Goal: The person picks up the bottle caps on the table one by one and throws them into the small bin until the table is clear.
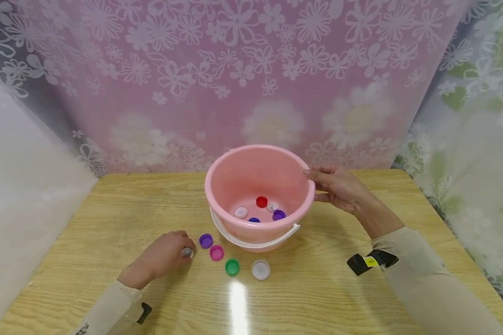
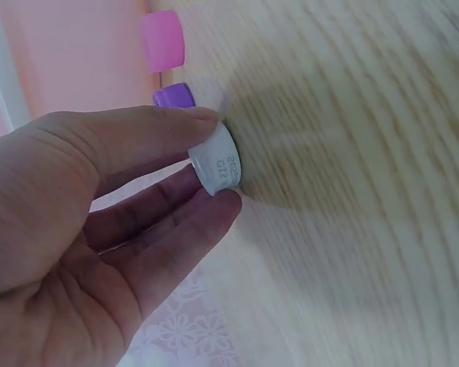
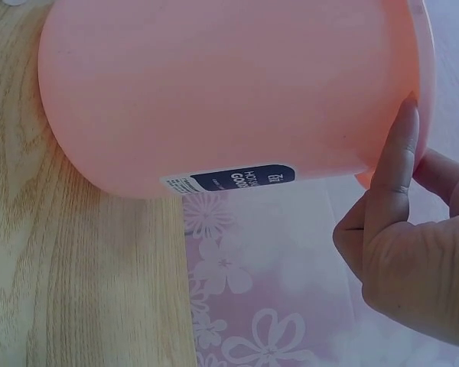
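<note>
Behind the bucket rim [image 1: 251, 226], half-hidden blue cap [image 1: 254, 220]

The right hand [image 3: 417, 256] grips the rim [image 3: 426, 69] of a pink plastic bucket [image 3: 229, 92], one finger laid along the outer wall beneath the lip and the thumb, partly hidden, on the rim's other side. The bucket's base rests on a wood-grain tabletop [image 3: 92, 267], and a dark-blue-and-white printed label [image 3: 233, 179] is stuck to its wall. Past the tabletop's straight edge hangs a pale pink and white floral cloth [image 3: 268, 290], blurred in places behind the bucket and hand.
</note>
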